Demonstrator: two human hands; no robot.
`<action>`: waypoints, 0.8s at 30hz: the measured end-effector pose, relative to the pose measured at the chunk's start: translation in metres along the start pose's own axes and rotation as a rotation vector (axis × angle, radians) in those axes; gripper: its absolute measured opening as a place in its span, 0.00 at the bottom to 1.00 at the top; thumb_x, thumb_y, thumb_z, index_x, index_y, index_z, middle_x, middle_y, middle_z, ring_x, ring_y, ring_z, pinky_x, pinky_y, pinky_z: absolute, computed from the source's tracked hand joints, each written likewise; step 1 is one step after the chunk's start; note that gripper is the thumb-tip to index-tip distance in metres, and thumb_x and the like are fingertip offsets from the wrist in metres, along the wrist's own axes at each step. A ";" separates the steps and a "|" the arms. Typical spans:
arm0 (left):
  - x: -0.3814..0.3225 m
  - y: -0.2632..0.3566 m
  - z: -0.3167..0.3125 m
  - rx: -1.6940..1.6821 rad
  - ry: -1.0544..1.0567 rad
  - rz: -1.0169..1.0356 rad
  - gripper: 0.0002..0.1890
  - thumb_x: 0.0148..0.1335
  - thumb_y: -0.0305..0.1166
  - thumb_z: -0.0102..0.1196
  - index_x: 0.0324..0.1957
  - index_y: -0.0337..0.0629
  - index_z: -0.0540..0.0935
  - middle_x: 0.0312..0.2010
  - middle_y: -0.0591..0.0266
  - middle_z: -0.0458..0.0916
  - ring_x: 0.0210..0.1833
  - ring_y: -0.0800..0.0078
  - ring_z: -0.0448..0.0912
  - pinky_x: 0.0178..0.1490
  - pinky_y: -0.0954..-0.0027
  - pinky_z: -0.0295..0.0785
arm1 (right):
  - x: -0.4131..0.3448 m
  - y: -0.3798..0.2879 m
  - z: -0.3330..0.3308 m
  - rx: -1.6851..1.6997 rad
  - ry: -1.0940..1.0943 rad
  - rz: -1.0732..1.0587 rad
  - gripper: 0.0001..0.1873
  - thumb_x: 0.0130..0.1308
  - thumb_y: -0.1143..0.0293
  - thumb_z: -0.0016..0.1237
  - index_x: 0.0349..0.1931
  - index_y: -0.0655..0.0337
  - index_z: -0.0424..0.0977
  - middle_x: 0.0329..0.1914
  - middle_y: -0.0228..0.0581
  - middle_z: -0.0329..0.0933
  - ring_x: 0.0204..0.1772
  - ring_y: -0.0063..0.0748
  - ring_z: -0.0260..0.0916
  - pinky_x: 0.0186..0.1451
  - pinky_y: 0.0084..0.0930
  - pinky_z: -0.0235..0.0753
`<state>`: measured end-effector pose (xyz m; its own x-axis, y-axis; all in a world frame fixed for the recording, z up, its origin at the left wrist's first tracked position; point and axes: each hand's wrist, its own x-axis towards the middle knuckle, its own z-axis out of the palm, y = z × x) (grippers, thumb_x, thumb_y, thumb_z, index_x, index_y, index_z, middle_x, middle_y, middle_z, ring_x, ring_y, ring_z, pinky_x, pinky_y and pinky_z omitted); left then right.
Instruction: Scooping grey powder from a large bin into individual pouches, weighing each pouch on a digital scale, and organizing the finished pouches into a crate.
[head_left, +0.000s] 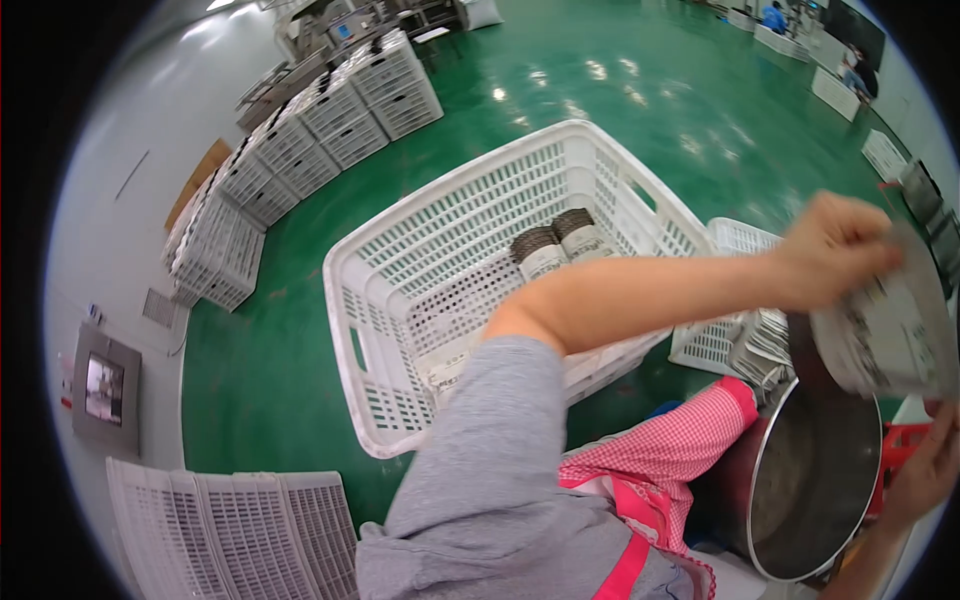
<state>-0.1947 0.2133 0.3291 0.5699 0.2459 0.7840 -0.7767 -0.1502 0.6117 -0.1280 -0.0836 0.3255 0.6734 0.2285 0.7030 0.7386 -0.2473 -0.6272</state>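
My left hand (836, 251) grips the upper edge of a pale printed bag (889, 337), blurred and held up at the right. Near the bag's lower edge is my right hand (922, 472), partly cut off by the picture's rim; its grip is unclear. Below the bag, a deep metal pot (847, 465) tilts with its mouth towards me. A large white plastic crate (450, 202) stands on the floor before me. Inside lie two printed packs (544, 255) with dark brown ends, and another pale printed pack (442, 371). My left arm hides part of the crate.
A smaller white crate (697, 349) holds a stack of flat printed bags (761, 345). Filled white crates (322, 124) line the left wall. A white slatted crate (232, 525) stands at lower left. Two people (862, 75) are far off at upper right. The floor (247, 397) is green.
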 end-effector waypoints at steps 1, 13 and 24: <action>-0.005 0.019 -0.035 0.039 0.038 -0.083 0.12 0.61 0.28 0.60 0.22 0.36 0.75 0.17 0.76 0.67 0.24 0.90 0.63 0.24 0.75 0.59 | 0.004 -0.016 0.029 0.020 -0.019 -0.003 0.14 0.75 0.78 0.40 0.57 0.70 0.72 0.51 0.44 0.78 0.54 0.33 0.74 0.60 0.26 0.71; -0.199 0.042 -0.396 0.756 -0.138 -1.213 0.12 0.65 0.35 0.58 0.42 0.38 0.86 0.36 0.67 0.84 0.42 0.81 0.78 0.50 0.71 0.73 | -0.027 0.051 0.091 0.007 -0.611 0.236 0.08 0.75 0.73 0.41 0.38 0.66 0.73 0.34 0.31 0.75 0.31 0.16 0.66 0.35 0.15 0.65; -0.388 -0.060 -0.353 1.563 0.155 -1.186 0.38 0.64 0.42 0.58 0.73 0.50 0.57 0.76 0.39 0.44 0.74 0.36 0.50 0.74 0.40 0.48 | -0.048 0.049 0.100 -0.184 -0.722 0.377 0.08 0.75 0.72 0.42 0.35 0.63 0.73 0.31 0.28 0.73 0.29 0.14 0.64 0.33 0.14 0.63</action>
<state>-0.4637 0.4651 -0.0491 0.4447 0.8955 0.0179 0.8388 -0.4234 0.3422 -0.1213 -0.0124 0.2279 0.7746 0.6318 0.0298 0.4854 -0.5635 -0.6685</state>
